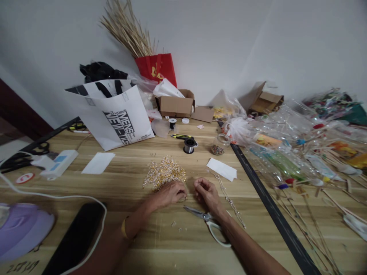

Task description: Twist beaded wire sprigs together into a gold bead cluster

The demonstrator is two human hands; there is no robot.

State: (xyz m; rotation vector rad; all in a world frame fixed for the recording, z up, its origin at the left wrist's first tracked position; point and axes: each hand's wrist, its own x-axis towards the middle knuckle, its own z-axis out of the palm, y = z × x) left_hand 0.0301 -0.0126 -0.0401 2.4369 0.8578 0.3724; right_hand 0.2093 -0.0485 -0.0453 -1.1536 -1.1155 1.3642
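Observation:
At the near edge of a pile of small gold and silver metal pieces (165, 170), my left hand (171, 193) is closed in a pinch. A tiny shiny bit shows at its fingertips, too small to name. My right hand (205, 191) is just to the right, its fingers curled together; anything in them is hidden. A small gap separates the two hands. Scissors (208, 218) with white handles lie partly under my right forearm, blades pointing left. Beyond that wrist lies a thin linked chain (229, 200). A few loose small pieces (180, 229) lie nearer to me.
Behind the pile stand a wire spool (189, 146) and a glass jar (220, 145) of small beads. White paper (222, 169) lies right of them. A white bag (114, 118), power strip (59, 164) and black phone-like object (76, 238) are left; plastic bottles (266, 164) crowd the right.

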